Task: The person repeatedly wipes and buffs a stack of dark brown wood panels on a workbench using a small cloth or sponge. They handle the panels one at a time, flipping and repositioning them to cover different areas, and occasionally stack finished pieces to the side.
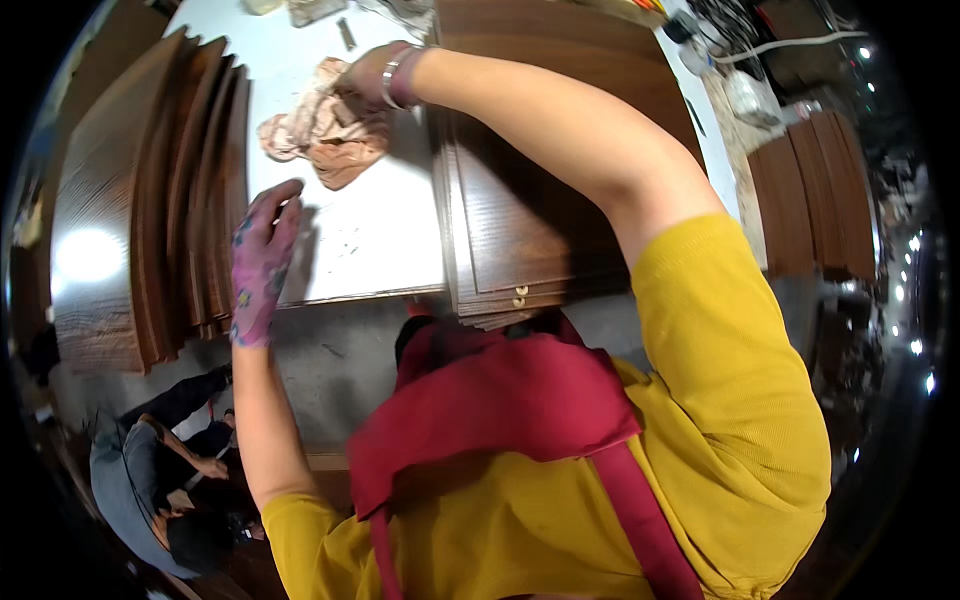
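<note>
Grasping a bunched, pale pink-and-tan cloth (350, 155), the right hand (380, 78) is curling its fingers into the fabric, though their tips are hiding in the folds. The cloth is lying on the white bench (385, 245), just to the left of the dark-brown panel stack (515, 240). A silvery bracelet (388, 85) is circling the right wrist, and the bare forearm is spanning the far part of the panel stack.

Holding nothing, the left hand (268, 225) is extending its fingers loosely, well to the left of the panel stack; it is wearing a pinkish-purple glove (255, 290) with a floral pattern. Just beyond that hand, farther left of the panel stack, a row of brown panels (170, 200) is standing on edge, its nearest face catching a bright glare.

Two small yellowish pieces (520, 296) are sitting at the near edge of the panel stack. A flat grey strip (347, 34) is lying off its far left corner. More brown boards (815, 195) are standing to its right, and a whitish bag (750, 98) is resting off its far right side. A co-worker in a grey top (135, 490) is bending low, left of the panel stack and nearer the wearer.
</note>
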`<state>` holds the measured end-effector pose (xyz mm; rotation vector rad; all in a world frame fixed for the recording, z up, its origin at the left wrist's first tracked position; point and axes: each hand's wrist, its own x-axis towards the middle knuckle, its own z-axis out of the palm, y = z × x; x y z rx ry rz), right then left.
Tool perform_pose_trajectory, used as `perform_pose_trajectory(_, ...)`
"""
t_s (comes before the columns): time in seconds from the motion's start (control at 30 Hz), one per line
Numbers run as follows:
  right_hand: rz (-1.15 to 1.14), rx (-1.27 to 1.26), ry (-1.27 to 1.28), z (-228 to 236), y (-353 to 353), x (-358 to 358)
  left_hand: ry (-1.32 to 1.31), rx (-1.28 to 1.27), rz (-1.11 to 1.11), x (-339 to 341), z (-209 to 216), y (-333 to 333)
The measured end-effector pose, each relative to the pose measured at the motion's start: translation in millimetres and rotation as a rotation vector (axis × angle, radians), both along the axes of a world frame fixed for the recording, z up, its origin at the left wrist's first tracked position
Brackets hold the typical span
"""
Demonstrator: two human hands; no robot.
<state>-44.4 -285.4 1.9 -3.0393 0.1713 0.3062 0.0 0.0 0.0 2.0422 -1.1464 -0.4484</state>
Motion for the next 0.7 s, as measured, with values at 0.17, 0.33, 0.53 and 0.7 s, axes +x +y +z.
perform_pose_trajectory(0.17,-0.125,0.106,0.197,-4,13,-52,0.342,0.073,-0.08,-37,-19,13)
perform_pose_trajectory(0.33,-0.253,0.193,-0.031,22,7,-43,0.339,-0.094,-0.156,-15,-4,-25)
perform_pose_trajectory(0.53,-0.526,0.673,-0.414,101,26,-125,0.29,-0.198,-0.217,-30,8,-67)
perform_pose_trajectory(0.7,-0.384,1.196,-0.988,102,50,-266,0.383,-0.211,-0.268,-41,12,-91)
